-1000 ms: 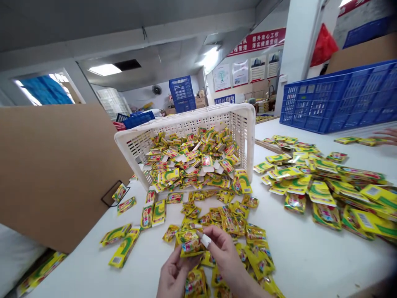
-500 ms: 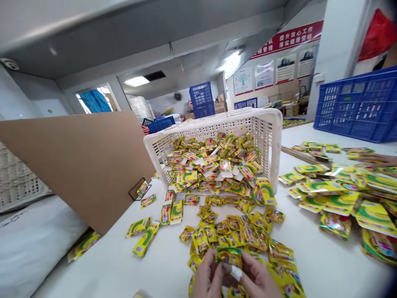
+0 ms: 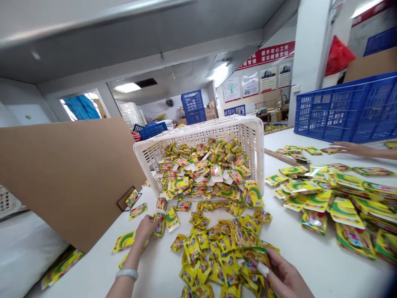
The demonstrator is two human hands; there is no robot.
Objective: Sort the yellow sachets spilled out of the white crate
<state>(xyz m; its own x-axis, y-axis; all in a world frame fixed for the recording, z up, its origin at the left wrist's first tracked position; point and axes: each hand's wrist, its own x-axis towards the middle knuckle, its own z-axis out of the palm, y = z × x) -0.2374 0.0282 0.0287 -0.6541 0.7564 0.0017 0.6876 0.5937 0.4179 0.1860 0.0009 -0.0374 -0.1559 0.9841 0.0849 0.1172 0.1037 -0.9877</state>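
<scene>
Small yellow, green and red packets (image 3: 217, 244) lie scattered over the white table (image 3: 310, 265) in front of me. My left hand (image 3: 144, 229) has reached out to the left and its fingers close on one packet (image 3: 159, 223) near a yellow-green card (image 3: 171, 218). My right hand (image 3: 283, 277) rests at the near edge of the heap, fingers on a bundle of packets (image 3: 252, 258); one fingertip is taped white. A white plastic basket (image 3: 248, 136) lies tipped toward me, spilling packets.
A brown cardboard sheet (image 3: 68, 178) leans at the left. Carded packets (image 3: 341, 198) pile up on the right. A blue crate (image 3: 347, 107) stands at the back right, and another person's hand (image 3: 353, 149) reaches over cards there. White sacks (image 3: 21, 252) lie lower left.
Both hands were together at the near edge on one packet. Now my left hand has stretched out left to a packet by the cards, and my right hand stays on the heap.
</scene>
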